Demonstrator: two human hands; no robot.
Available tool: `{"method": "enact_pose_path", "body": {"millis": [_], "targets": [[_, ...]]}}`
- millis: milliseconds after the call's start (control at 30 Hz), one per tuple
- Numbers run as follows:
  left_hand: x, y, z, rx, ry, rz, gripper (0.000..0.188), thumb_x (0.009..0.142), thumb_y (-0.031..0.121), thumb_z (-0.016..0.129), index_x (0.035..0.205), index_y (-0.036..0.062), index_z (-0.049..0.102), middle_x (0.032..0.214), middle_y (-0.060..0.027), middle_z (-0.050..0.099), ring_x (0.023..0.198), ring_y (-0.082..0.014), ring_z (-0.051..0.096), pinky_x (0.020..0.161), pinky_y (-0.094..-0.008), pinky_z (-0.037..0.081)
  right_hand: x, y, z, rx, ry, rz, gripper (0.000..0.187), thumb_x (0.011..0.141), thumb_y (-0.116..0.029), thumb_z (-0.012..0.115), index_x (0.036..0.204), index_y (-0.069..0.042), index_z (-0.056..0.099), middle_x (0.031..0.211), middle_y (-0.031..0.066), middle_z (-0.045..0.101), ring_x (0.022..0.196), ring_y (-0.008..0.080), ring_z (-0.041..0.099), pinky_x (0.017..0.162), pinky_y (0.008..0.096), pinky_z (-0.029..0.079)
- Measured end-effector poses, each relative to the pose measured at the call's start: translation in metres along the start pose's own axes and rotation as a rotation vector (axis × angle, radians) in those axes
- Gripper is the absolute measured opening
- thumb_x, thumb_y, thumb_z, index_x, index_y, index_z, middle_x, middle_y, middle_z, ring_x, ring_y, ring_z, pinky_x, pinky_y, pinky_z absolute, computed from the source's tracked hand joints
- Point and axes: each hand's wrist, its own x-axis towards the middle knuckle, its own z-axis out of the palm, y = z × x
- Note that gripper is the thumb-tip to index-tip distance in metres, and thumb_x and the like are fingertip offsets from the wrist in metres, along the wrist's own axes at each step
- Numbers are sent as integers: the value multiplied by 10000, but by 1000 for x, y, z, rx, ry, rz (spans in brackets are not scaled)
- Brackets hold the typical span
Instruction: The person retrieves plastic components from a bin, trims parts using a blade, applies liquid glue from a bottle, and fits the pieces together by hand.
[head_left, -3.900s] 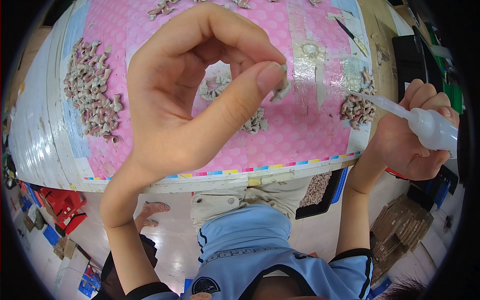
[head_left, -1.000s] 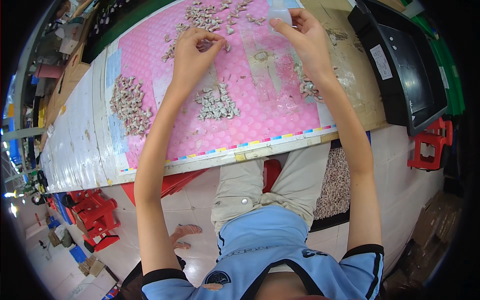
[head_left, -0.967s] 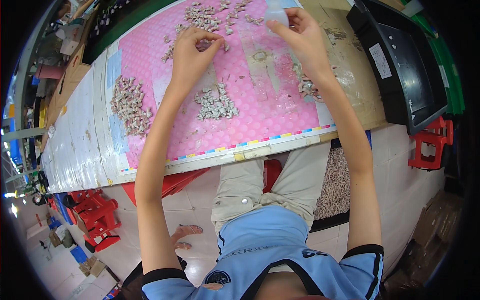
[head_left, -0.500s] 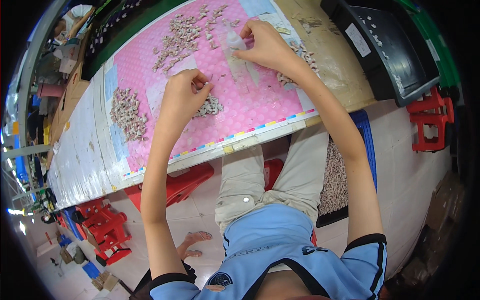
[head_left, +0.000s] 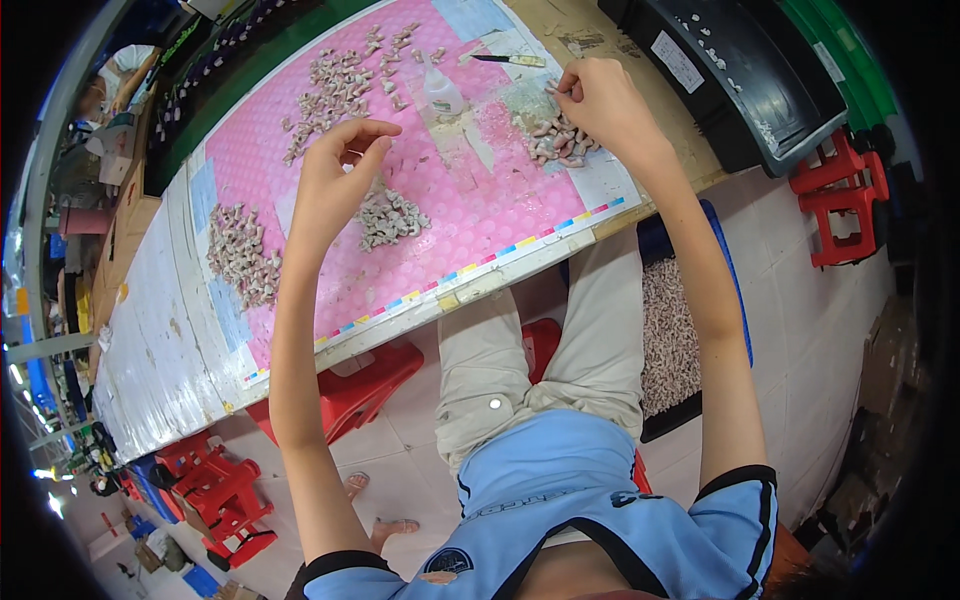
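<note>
My left hand (head_left: 340,175) hovers over the pink dotted sheet, its thumb and forefinger slightly apart with nothing visible between them. Below it lies a heap of small grey-white pieces (head_left: 395,218). My right hand (head_left: 608,105) is closed in a pinch at the sheet's right side. At its fingertips is something small that I cannot make out. Just beneath that hand sits a pile of small pinkish-beige figure-like pieces (head_left: 562,143). A translucent white squeeze bottle (head_left: 441,93) with a narrow nozzle stands on the sheet between my hands.
More small pieces form a large group (head_left: 340,85) at the far side and a heap (head_left: 240,255) at the left. A craft knife (head_left: 510,60) lies beyond my right hand. A black bin (head_left: 740,90) stands at right, near red stools (head_left: 840,200). A tray of pieces (head_left: 672,340) sits below the table edge.
My right hand has let go of the squeeze bottle and moved right to the pile. My left hand's pinch has loosened. The view has shifted slightly.
</note>
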Motion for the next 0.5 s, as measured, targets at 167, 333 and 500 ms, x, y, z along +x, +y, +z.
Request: {"method": "enact_pose_path", "body": {"millis": [167,333,500], "targets": [[-4,6,-9,-175,-36,-60,157,768,117,529,886,19,562,781,-18,545,707,-73,490,636,-210,372,5,-3,0,-89,-51,23,154,654,-82,609,741,41,578,585,138,535,565,265,539,537,313,423],[-7,-3,-14,-371,-65,-89,175,767,116,523,898,1,523,774,-41,542,705,-80,485,615,-213,366,4,-19,-9,-119,-15,-65,138,660,-103,602,705,21,562,622,170,551,614,259,569,575,333,446],[-9,-5,-13,-539,-101,-73,202,773,104,505,936,-15,500,836,-68,543,725,-92,497,630,-212,373,1,-76,-13,871,-399,-143,107,711,-81,590,763,1,545,681,55,570,608,98,559,577,221,469]]}}
